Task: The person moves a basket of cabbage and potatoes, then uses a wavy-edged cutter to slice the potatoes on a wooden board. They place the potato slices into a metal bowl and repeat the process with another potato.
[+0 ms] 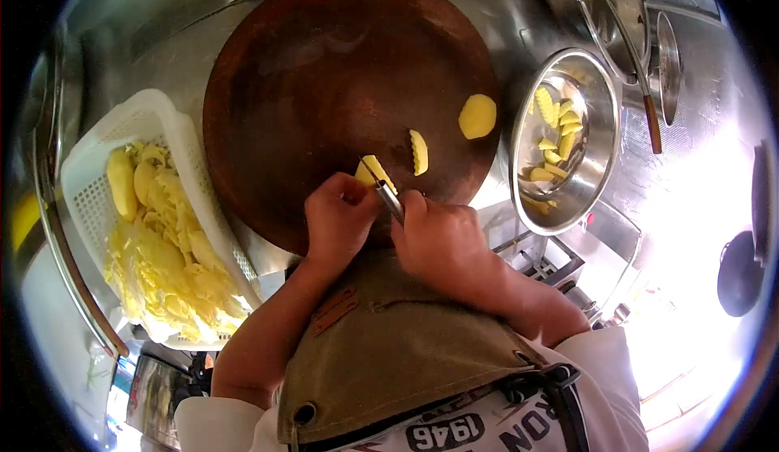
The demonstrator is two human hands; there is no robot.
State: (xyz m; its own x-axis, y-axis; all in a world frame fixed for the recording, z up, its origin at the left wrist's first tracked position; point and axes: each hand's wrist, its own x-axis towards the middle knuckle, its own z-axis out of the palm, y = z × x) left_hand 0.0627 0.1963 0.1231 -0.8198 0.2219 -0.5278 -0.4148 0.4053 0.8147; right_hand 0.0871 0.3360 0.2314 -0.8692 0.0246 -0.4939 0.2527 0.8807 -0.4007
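Note:
My right hand (pixel 438 237) is closed round the metal handle of a knife (pixel 390 200). Its narrow blade meets a yellow potato piece (pixel 370 170) near the front of the round brown chopping board (pixel 324 79). The fingers of my left hand (pixel 339 215) are bent together and steady that piece from the left; the fingertips are partly hidden. Just beyond the knife lies a potato slice with a wavy edge (pixel 419 152). Farther right on the board is a flat, roundish potato slice (pixel 477 117).
To the right stands a steel bowl (pixel 523 139) with several cut potato pieces (pixel 552 156) inside. A white plastic basket (pixel 87 196) on the left holds yellow leafy cabbage (pixel 166 261) and a peeled potato (pixel 122 184). Steel pans and a wooden-handled ladle (pixel 652 123) lie at the back right.

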